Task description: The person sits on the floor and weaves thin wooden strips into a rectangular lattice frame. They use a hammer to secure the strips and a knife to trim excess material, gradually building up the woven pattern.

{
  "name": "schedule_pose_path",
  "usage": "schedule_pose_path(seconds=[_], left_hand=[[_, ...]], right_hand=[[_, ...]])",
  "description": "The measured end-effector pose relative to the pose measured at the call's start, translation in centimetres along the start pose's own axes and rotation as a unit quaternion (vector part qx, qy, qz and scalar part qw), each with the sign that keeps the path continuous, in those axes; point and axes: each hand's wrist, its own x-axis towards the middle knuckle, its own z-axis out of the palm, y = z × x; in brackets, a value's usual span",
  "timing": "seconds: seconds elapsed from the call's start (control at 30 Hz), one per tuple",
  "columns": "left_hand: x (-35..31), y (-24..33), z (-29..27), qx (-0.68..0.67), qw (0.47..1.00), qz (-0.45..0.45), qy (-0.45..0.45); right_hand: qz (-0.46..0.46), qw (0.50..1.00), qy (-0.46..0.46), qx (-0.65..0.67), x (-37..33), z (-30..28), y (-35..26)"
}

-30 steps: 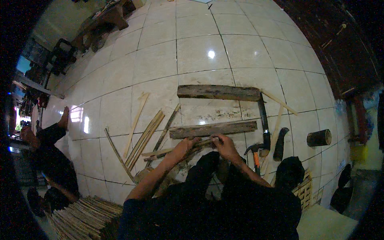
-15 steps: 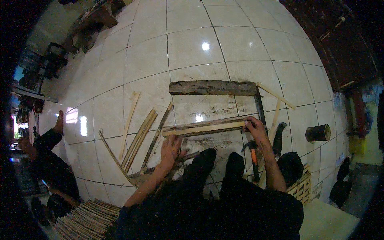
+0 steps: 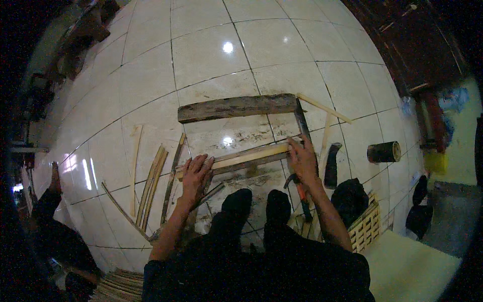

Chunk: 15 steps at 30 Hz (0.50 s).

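The left hand, now over rather than below the pale wooden strip, apparently helps the right hand steady it along the near block, though whether either hand's fingers clamp cannot be told.

A straight, narrow, pale wooden strip lies lengthwise along a rough, grey-brown wooden block, spanning from the left hand to the right hand, tilted slightly away toward the right. The block's weathered side shows between the hands.
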Motion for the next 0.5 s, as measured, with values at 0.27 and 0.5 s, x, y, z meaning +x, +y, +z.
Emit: schedule_pose_path(seconds=[0.27,0.5], left_hand=[[0.7,-1.2,0.6,0.003,0.999,0.037,0.032],[1.3,-0.4,0.9,0.014,0.999,0.028,0.025]], right_hand=[[0.104,0.988,-0.019,0.111,-3.3,2.4,-0.3],[0.074,0.991,0.025,0.108,-4.4,2.2,-0.2]])
